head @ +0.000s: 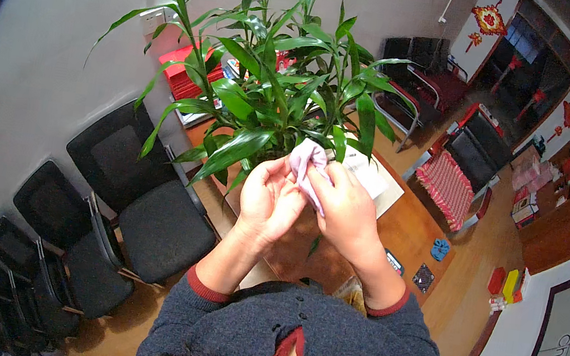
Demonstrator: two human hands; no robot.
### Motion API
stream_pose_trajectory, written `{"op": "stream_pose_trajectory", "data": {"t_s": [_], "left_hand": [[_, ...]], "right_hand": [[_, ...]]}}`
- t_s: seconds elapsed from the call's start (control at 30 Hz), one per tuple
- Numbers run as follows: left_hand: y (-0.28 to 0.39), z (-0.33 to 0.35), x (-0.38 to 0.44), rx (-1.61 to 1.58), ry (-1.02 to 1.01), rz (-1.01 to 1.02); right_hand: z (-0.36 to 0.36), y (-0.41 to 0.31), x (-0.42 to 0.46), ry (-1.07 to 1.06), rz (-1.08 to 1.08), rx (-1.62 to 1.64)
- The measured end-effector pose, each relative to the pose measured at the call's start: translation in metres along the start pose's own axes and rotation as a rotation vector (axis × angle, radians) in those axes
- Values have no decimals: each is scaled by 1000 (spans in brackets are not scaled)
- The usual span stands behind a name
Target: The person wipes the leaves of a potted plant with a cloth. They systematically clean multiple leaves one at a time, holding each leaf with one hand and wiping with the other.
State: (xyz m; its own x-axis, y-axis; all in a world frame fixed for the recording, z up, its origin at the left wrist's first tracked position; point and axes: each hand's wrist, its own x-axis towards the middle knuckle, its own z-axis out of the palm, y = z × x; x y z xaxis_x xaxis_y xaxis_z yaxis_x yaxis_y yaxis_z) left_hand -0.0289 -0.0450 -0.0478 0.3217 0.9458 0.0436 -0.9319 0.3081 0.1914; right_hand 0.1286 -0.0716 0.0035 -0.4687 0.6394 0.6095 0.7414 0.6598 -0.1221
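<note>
My right hand [352, 204] grips a pale lilac cloth [310, 157], bunched up and folded over between finger and thumb. Beside it, palm turned up, my left hand [272, 198] is cupped against the cloth. Its fingertips are partly hidden, so whether it pinches anything is unclear. Both hands are above a wooden desk [405, 217], just in front of a leafy potted plant [281, 90] with long glossy green leaves. The plant's pot is hidden behind foliage and hands. White papers [372, 179] lie on the desk behind my right hand.
Black mesh-backed chairs [163, 226] line the wall on the left. Red folders [184, 76] stand behind the plant. A blue scrunchie [440, 249] and a dark patterned item [423, 278] lie at the desk's right end. Beyond is a chair with a pink woven cushion [442, 186].
</note>
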Motion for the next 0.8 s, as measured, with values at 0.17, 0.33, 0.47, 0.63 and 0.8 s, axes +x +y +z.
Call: {"op": "stream_pose_trajectory", "data": {"t_s": [0.17,0.33,0.47,0.63,0.8], "left_hand": [[11,24,-2,74,-85,110],[34,36,-19,535,-124,388],[49,-30,-37,638,88,486],[12,-65,-41,526,311,205],[12,-97,4,111,-199,-63]], "right_hand": [[2,3,-54,-185,-23,121],[42,26,-126,-468,133,412],[34,40,-144,-434,296,461],[32,59,-132,-224,342,542],[23,58,-68,71,248,415]]}}
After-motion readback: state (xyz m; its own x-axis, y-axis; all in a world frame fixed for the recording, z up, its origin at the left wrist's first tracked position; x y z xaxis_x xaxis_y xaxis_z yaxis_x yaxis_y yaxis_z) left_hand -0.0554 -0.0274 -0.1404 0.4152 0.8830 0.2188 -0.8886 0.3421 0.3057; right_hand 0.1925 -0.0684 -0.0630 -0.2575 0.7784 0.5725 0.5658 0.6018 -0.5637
